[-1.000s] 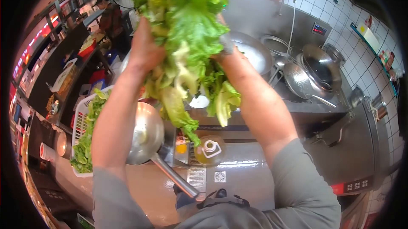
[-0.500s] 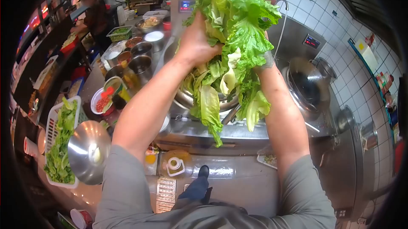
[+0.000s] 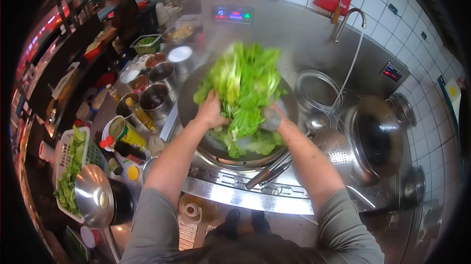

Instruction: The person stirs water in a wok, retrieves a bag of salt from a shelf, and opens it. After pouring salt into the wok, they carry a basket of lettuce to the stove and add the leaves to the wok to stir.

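Observation:
A large bunch of green lettuce is in and above the wok on the stove, its leaves blurred by motion. My left hand presses against the bunch from the left, fingers partly hidden by leaves. On the other side my right hand grips it, its fingertips also hidden. Some lower leaves lie against the wok's near inner wall. Just in front of the wok, dark-handled tools rest across the stove edge.
To the right are a ladle, a perforated strainer and a second wok. A faucet rises behind. Pots, bottles, a steel bowl and a lettuce basket stand left. A person is far left.
Both hands have come down with the lettuce from raised in front of me to the wok. The view has shifted, showing more of the stove.

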